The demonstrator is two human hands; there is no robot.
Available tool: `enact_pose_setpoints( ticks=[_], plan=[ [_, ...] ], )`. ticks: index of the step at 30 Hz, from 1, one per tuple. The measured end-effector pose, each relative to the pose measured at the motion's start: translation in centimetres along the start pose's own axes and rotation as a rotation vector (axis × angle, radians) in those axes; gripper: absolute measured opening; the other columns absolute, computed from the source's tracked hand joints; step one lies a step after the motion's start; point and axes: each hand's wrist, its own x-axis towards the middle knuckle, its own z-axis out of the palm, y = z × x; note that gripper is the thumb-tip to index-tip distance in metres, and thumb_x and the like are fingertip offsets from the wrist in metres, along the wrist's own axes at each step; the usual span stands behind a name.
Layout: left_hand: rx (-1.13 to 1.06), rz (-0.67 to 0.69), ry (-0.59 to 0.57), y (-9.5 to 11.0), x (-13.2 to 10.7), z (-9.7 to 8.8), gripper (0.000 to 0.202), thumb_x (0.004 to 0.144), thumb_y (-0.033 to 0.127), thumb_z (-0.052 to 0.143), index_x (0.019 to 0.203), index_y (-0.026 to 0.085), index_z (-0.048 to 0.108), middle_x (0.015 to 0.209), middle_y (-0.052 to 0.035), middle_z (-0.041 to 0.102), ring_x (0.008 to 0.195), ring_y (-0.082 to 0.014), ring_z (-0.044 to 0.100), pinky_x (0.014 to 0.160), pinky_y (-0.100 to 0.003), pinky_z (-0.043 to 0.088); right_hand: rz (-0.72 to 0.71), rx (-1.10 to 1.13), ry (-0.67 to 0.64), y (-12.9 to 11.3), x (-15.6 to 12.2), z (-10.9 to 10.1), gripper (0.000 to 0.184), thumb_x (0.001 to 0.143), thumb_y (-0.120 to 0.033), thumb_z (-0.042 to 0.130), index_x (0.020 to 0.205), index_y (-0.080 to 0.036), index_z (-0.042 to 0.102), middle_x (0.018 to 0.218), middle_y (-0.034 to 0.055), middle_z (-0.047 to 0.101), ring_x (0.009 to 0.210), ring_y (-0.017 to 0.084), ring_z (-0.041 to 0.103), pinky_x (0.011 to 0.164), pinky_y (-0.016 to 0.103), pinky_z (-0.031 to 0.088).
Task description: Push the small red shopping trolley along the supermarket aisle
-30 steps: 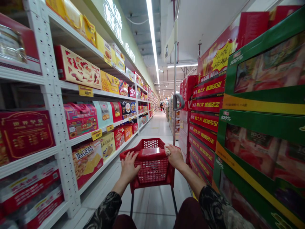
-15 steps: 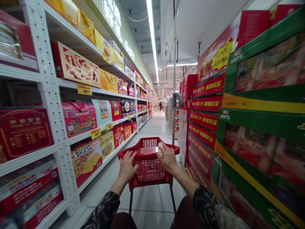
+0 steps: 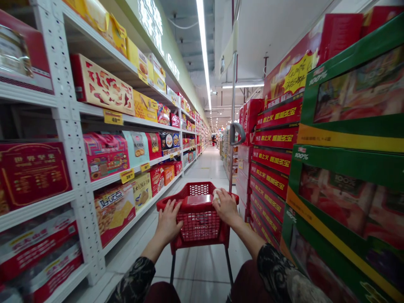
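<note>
Slid the right hand (image 3: 226, 207) a little outward along the handle (image 3: 197, 201) of the cart (image 3: 198, 229) since half a second ago, back toward the right end, though not so far as one second ago. Kept the left hand (image 3: 168, 222) at the same place near the left end. Rolled the cart hardly at all in that time, judging by the price tag (image 3: 127, 175) on the shelf (image 3: 75, 176), found at almost the same spot in the view. Meant little for the pushing, probably: only a small correction of the hold, with both hands on the cart as before.

Held the left grip spread, with the fingers laid apart over the near edge of the handle and the palm toward the back wall of the basket. Could not tell whether hooked under the bar. Held the right grip pressed together around a small pale wad (image 3: 216, 194), perhaps paper or tissue, and rested it with this wad on top of the handle.

Found the cart straight ahead in the aisle, on the pale floor (image 3: 208, 166), between the shelf with boxes at the left and the stacks of red cartons (image 3: 271, 162) and green cartons (image 3: 347, 168) at the right, nearer to the right side.
</note>
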Motion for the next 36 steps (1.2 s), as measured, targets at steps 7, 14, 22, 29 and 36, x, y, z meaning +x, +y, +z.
enact_pose_setpoints(
  ticks=[7, 14, 22, 29, 36],
  plan=[
    [0.002, 0.013, 0.027, 0.4, -0.1, -0.5, 0.058, 0.073, 0.022, 0.049, 0.130, 0.016, 0.043, 0.142, -0.0123, 0.038, 0.136, -0.0279, 0.022, 0.106, -0.055, 0.021, -0.207, 0.075, -0.023, -4.3, 0.3, 2.4, 0.046, 0.083, -0.024, 0.045, 0.127, -0.010, 0.049, 0.137, 0.0132, 0.043, 0.127, 0.023, 0.036, 0.106, 0.038, 0.026],
    [-0.236, 0.191, 0.131, 4.3, 1.7, -1.0, 0.052, 0.075, 0.013, 0.040, 0.127, 0.015, 0.045, 0.136, -0.0113, 0.045, 0.128, -0.0213, 0.037, 0.105, -0.047, 0.030, -0.252, 0.160, -0.196, -6.3, 0.2, 1.9, 0.051, 0.087, -0.027, 0.038, 0.136, -0.016, 0.035, 0.142, 0.0107, 0.036, 0.130, 0.023, 0.032, 0.104, 0.049, 0.023],
    [-0.088, 0.249, 0.102, 8.1, 2.2, -0.9, 0.056, 0.074, 0.016, 0.043, 0.130, 0.015, 0.042, 0.136, -0.0116, 0.045, 0.129, -0.0235, 0.036, 0.108, -0.052, 0.020, -0.181, 0.210, -0.240, -3.3, 0.5, 1.1, 0.045, 0.089, -0.026, 0.036, 0.132, -0.015, 0.039, 0.129, 0.0124, 0.052, 0.116, 0.023, 0.048, 0.099, 0.045, 0.030],
    [0.072, 0.082, 0.085, 4.8, 2.1, -1.7, 0.051, 0.075, 0.017, 0.044, 0.126, 0.019, 0.047, 0.137, -0.0100, 0.045, 0.128, -0.0236, 0.038, 0.106, -0.054, 0.021, -0.212, 0.200, -0.084, -2.5, -0.6, 1.0, 0.038, 0.088, -0.031, 0.043, 0.121, -0.015, 0.052, 0.117, 0.0098, 0.060, 0.107, 0.021, 0.053, 0.093, 0.035, 0.037],
    [0.055, 0.100, 0.155, 5.3, 2.1, -0.4, 0.045, 0.079, 0.019, 0.043, 0.124, 0.017, 0.049, 0.137, -0.0131, 0.044, 0.130, -0.0266, 0.034, 0.104, -0.050, 0.027, -0.140, 0.231, -0.038, -2.3, -0.8, 1.0, 0.043, 0.088, -0.026, 0.038, 0.128, -0.014, 0.046, 0.127, 0.0119, 0.054, 0.116, 0.021, 0.049, 0.100, 0.041, 0.031]
  ],
)
